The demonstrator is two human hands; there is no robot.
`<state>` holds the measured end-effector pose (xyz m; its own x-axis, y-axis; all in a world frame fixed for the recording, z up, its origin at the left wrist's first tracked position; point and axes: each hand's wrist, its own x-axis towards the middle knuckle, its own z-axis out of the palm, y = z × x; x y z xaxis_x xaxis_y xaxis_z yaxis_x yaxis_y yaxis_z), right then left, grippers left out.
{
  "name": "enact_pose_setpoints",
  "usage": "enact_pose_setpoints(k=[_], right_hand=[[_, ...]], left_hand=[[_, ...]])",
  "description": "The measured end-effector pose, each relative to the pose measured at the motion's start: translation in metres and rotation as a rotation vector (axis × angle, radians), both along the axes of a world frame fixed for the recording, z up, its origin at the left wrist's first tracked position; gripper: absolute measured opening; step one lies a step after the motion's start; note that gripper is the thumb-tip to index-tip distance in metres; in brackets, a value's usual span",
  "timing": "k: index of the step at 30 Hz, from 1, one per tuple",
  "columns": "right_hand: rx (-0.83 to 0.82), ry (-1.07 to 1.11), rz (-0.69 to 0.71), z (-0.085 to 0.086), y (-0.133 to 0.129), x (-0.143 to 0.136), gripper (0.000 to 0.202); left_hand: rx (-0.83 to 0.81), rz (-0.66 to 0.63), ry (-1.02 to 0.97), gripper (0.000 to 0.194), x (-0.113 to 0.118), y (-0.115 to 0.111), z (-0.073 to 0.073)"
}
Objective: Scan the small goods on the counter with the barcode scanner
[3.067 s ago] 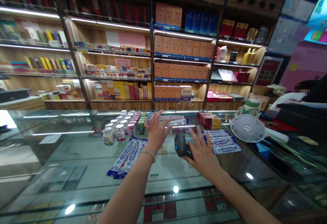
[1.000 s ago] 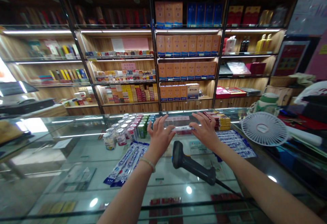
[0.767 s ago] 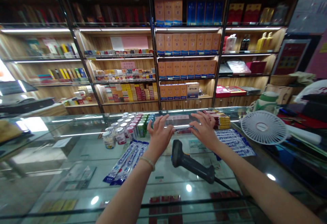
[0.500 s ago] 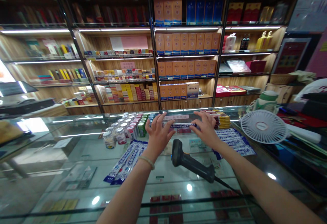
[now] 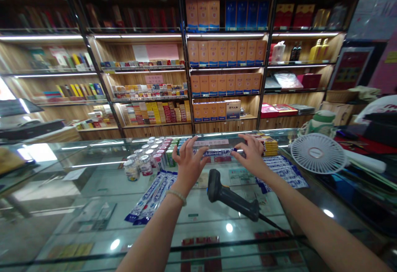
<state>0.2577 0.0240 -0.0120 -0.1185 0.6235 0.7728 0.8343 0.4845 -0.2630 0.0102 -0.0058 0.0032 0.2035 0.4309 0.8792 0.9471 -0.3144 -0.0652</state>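
Note:
A slim blue-and-white wrapped snack stick is stretched level between my two hands, above the far part of the glass counter. My left hand has its thumb and fingers on the left end. With a thumb-and-finger pinch, my right hand holds the right end. Below and between my forearms lies a black barcode scanner. Similar snack sticks lie fanned out left of my left wrist. More blue-and-white sticks lie in a row by my right forearm.
Rows of small jars and cans stand left of my left hand. Yellow-and-red packets are stacked behind my right hand. A white fan and a green-lidded bottle are at the right. Shelves of boxes line the back wall.
Both hands keep hold of the snack stick. My left hand has shifted very slightly left, and the whole view has moved a little. The scanner and the other packets lie as before.

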Motion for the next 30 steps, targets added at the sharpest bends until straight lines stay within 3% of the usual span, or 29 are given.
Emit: enact_pose_setpoints(k=[9,15,19,23,30], right_hand=[[0.013,0.026,0.004,0.000,0.002,0.004,0.016],[0.033,0.024,-0.048,0.025,-0.001,0.018,0.016],[0.073,-0.004,-0.135,0.047,-0.014,0.044,0.015],[0.078,-0.036,-0.240,0.053,-0.034,0.079,0.016],[0.025,-0.050,-0.417,0.031,-0.062,0.134,0.017]], left_hand=[[-0.038,0.001,0.005,0.026,0.000,0.001,0.000],[-0.032,-0.044,0.039,0.024,0.012,-0.001,0.019],[-0.055,-0.105,0.059,0.027,0.038,-0.008,0.043],[-0.119,-0.179,0.114,0.028,0.077,-0.019,0.055],[-0.245,-0.258,0.154,0.020,0.144,-0.034,0.038]])
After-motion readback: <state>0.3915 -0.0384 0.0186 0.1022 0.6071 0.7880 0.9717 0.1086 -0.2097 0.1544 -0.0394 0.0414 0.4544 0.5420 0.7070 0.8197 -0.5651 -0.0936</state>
